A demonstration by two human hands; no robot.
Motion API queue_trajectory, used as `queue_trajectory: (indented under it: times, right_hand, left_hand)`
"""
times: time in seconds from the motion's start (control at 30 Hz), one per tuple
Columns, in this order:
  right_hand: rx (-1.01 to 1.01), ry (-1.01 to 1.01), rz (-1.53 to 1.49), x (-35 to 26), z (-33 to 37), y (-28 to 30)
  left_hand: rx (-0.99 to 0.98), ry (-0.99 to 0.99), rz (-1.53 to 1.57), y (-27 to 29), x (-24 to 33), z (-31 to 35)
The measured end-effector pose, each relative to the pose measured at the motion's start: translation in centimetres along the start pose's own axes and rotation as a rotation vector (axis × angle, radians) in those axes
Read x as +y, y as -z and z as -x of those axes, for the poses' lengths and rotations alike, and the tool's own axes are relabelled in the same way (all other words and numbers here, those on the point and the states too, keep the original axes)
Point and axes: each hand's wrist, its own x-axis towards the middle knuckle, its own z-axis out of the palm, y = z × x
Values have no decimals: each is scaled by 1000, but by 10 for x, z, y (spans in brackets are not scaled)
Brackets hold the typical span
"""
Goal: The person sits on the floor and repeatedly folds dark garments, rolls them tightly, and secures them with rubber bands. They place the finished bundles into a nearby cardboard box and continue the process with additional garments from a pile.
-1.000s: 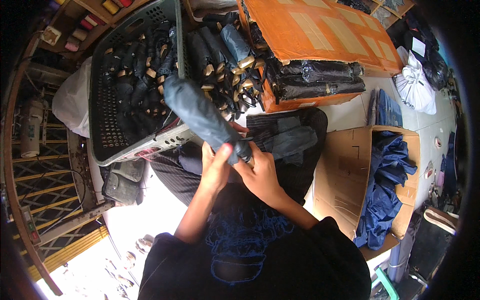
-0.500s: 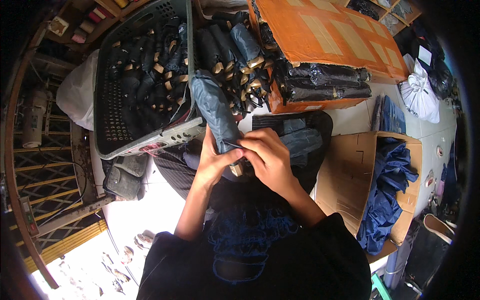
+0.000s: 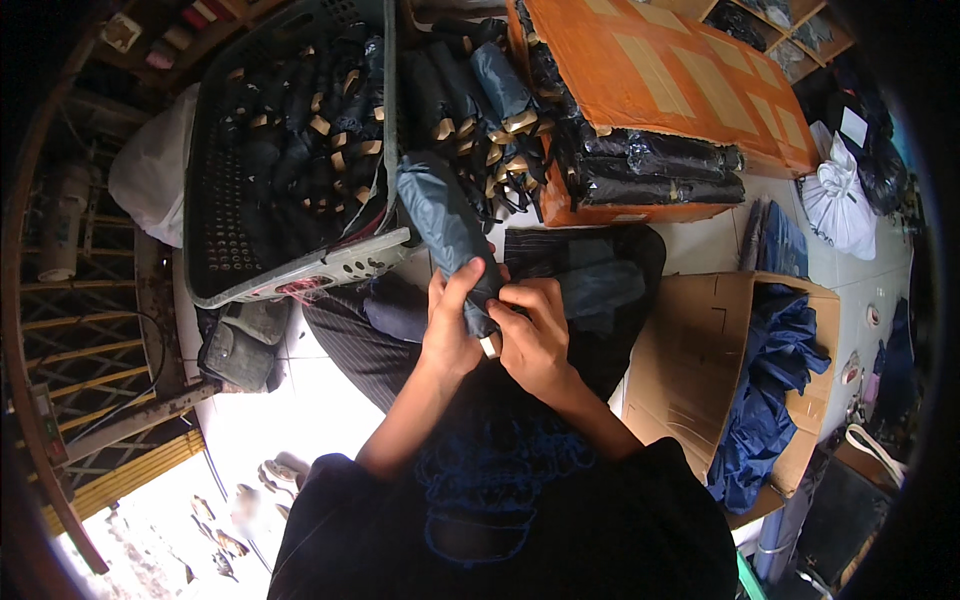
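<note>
A folded blue-grey umbrella (image 3: 436, 205) slants up and to the left in front of me, its pale handle end (image 3: 490, 345) pointing toward my body. Around its lower part my left hand (image 3: 455, 325) is wrapped, with the thumb lying on the fabric. My right hand (image 3: 533, 335) grips the same umbrella near the handle, fingers bent against the cloth; some fingertips are hidden. More dark folded cloth bundles (image 3: 600, 285) rest on my striped trouser leg, and another dark bundle (image 3: 395, 308) lies by my left knee.
A dark perforated basket (image 3: 370, 262) full of folded umbrellas (image 3: 290, 150) stands at far left. Beside it more umbrellas (image 3: 500, 90) are heaped against an orange carton (image 3: 640, 60). At right, an open cardboard box (image 3: 685, 350) holds navy fabric (image 3: 760, 390). A metal lattice (image 3: 110, 350) borders the left.
Both hands and the umbrella have shifted slightly right. My left thumb has moved up onto the umbrella's side, and my right hand has come lower, closer to the handle.
</note>
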Motion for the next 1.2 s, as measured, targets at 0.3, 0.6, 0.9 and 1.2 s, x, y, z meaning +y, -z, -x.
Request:
queue_trajectory:
  times: [0.3, 0.6, 0.9, 1.2]
  right_hand:
    - [99, -646, -593, -7, 19, 2]
    - [-153, -991, -1060, -20, 7, 14]
    - [-228, -948, -1107, -15, 11, 15]
    - [-287, -954, -1296, -12, 13, 8]
  left_hand:
    - [-298, -3, 239, -4, 8, -18]
    - [-337, -31, -214, -20, 17, -6]
    - [-333, 44, -460, -20, 20, 5]
    - [-306, -92, -243, -28, 28, 3]
